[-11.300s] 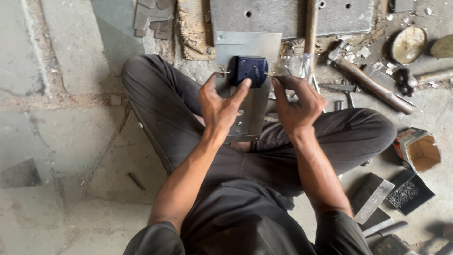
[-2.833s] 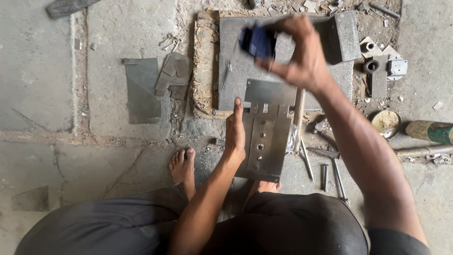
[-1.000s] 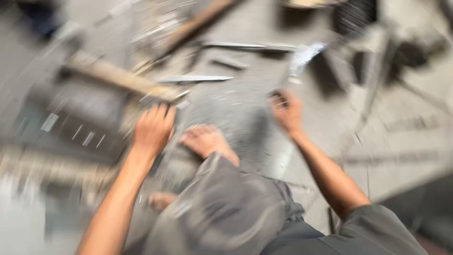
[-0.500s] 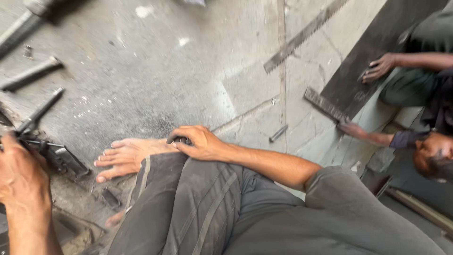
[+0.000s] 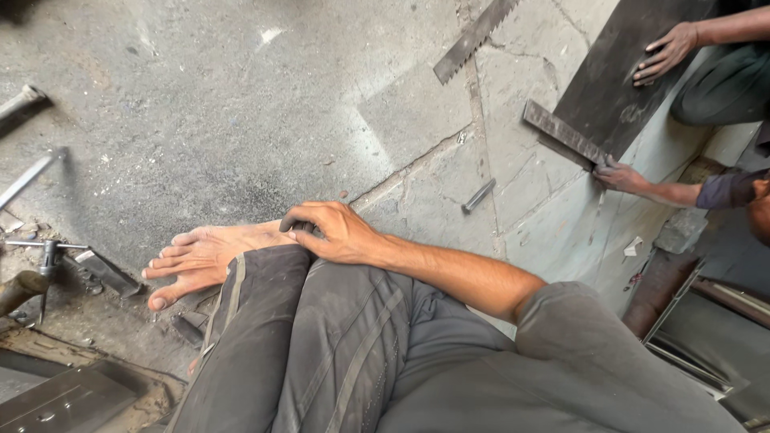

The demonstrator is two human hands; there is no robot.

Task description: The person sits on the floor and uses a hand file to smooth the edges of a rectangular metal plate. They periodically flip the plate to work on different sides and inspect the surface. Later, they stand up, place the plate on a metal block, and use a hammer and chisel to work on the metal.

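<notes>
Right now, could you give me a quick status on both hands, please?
Right hand rests on the ankle, fingers curled round a small dark object. Left hand out of view. Co-worker's hands on a dark metal sheet, well apart.

We look down on a grey concrete floor (image 5: 200,120), stained dark at the upper left and paler toward the right, where cracked seams (image 5: 417,160) run across it. Daylight falls evenly on the slabs. At the lower right of the frame the floor drops into shadow beside rusty metal bars (image 5: 682,305).
</notes>
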